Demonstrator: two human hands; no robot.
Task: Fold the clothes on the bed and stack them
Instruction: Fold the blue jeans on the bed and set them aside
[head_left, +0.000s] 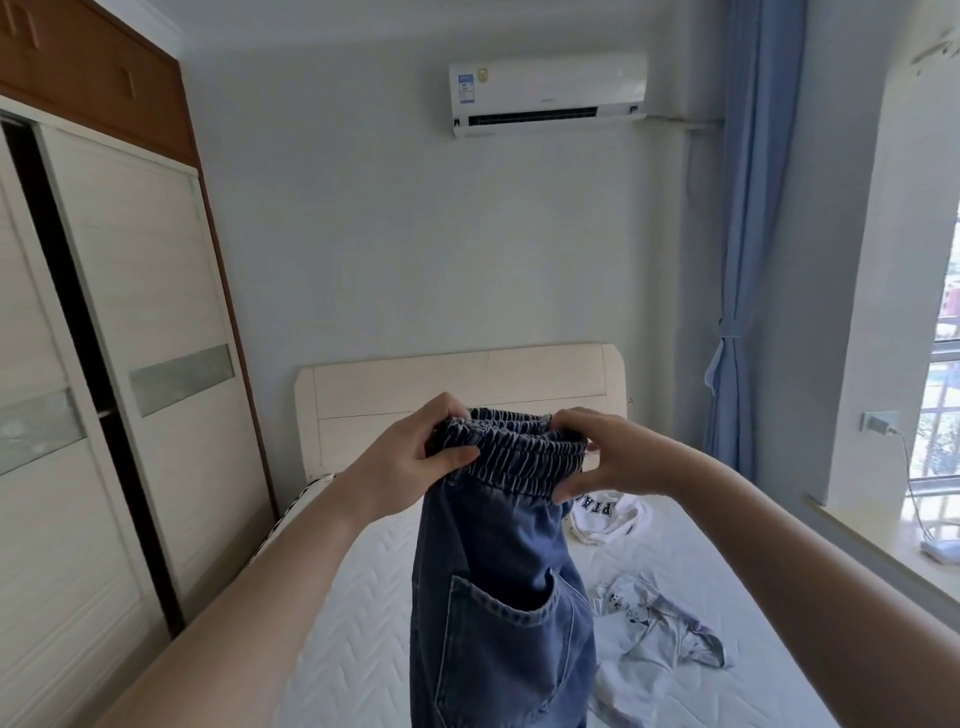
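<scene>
A pair of blue jeans (498, 597) with an elastic waistband hangs in the air above the bed (363, 623), a back pocket facing me. My left hand (415, 457) grips the left end of the waistband. My right hand (602, 457) pinches the right end. A white garment with dark letters (608, 517) lies crumpled on the mattress behind the jeans. A pale grey printed garment (654, 634) is spread on the mattress to the right of the jeans. The lower legs of the jeans run out of the frame.
A wardrobe with sliding doors (130, 364) stands close along the bed's left side. The cream headboard (467, 395) is against the far wall under an air conditioner (545, 93). A blue curtain (743, 260) and a window sill (883, 551) are on the right.
</scene>
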